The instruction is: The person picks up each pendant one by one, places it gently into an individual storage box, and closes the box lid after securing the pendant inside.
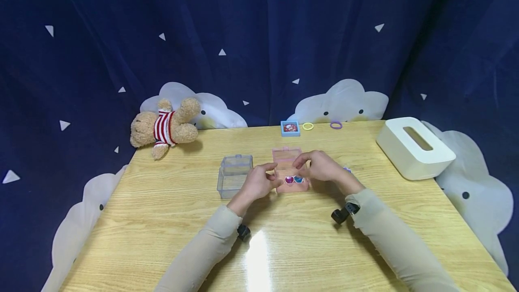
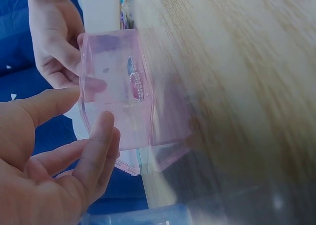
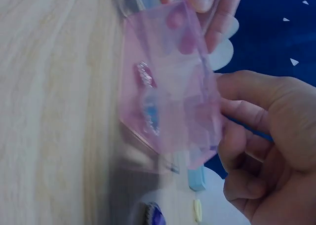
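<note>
A see-through pink box point(image 1: 293, 188) stands with its lid point(image 1: 286, 153) tipped back. Inside lie a magenta gem piece point(image 1: 289, 179) and a teal gem piece point(image 1: 298, 179), each with a sparkling, beaded edge. At the box's left side is my left hand point(image 1: 259, 180), its fingers fairly straight against the outer wall and its thumb near the rim in the left wrist view. My right hand point(image 1: 320, 166) is over the right rear side, fingers loosely bent, fingertips right at the rim. Neither hand shows a gem between its fingers.
Left of the pink box stands a clear bluish box point(image 1: 231, 193). A purple gem piece point(image 3: 157, 216) lies to the right. Behind are a blue-framed picture point(image 1: 290, 134), a yellow ring point(image 1: 308, 123) and a purple ring point(image 1: 336, 122). A teddy bear point(image 1: 164, 130) and a white tissue box point(image 1: 413, 166) flank the table.
</note>
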`<action>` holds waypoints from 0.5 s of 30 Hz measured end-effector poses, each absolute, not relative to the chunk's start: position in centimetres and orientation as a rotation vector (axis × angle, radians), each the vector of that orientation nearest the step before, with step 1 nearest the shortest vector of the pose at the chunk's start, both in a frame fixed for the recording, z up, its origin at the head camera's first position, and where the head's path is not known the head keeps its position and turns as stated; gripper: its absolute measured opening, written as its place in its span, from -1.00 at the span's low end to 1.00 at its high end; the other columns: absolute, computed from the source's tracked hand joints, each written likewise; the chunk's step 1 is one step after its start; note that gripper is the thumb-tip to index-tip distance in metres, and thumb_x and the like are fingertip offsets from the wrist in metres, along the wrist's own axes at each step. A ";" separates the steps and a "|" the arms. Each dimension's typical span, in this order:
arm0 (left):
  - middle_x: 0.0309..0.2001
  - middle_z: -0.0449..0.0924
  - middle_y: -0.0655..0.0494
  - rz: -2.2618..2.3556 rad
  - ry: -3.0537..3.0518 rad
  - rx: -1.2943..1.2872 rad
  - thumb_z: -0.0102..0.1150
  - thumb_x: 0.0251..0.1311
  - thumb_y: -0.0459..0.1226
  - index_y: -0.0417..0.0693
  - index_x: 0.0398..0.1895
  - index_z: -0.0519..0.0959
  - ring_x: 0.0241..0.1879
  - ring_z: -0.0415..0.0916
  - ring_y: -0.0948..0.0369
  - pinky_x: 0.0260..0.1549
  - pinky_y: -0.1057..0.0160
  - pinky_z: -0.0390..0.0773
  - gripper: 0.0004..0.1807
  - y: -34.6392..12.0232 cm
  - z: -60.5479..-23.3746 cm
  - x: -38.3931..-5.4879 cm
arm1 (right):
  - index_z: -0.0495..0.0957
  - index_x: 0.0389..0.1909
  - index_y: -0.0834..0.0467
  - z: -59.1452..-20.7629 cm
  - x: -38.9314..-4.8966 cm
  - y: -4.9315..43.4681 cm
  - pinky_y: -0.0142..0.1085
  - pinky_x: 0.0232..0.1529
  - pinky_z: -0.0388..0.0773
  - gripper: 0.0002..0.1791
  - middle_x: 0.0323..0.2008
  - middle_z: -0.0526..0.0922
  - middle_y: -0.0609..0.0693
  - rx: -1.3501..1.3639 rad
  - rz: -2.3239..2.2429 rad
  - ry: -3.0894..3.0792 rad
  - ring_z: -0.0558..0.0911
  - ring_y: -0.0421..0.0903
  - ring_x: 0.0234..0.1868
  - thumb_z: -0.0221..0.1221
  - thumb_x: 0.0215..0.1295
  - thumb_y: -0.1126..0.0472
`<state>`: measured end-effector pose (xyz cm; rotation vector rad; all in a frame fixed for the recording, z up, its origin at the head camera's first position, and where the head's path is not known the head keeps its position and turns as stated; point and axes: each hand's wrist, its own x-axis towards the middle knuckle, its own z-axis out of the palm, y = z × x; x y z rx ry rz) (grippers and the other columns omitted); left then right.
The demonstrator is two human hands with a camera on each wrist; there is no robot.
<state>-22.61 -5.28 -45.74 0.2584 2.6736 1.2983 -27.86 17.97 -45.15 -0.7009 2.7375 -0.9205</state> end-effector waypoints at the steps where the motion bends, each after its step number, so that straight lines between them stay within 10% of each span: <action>1: 0.26 0.58 -0.03 1.303 2.672 0.263 0.42 0.15 -0.22 -0.07 0.37 0.45 -0.18 0.67 0.23 -0.32 0.34 0.61 -0.31 -5.3 -45.7 -22.6 | 0.70 -0.09 0.12 -45.1 -27.9 18.2 -0.21 -0.12 0.54 -0.72 -0.18 0.76 -0.04 -0.704 -0.932 2.741 0.66 0.02 -0.10 0.39 0.15 0.20; 15: 0.27 0.57 -0.06 1.319 2.669 0.280 0.42 0.16 -0.23 -0.10 0.37 0.45 -0.20 0.66 0.24 -0.35 0.36 0.58 -0.32 -5.4 -45.9 -22.7 | 0.71 -0.09 0.08 -44.1 -28.4 21.1 -0.29 -0.23 0.49 -0.72 -0.25 0.75 -0.06 -0.619 -0.974 2.842 0.60 -0.07 -0.25 0.38 0.18 0.12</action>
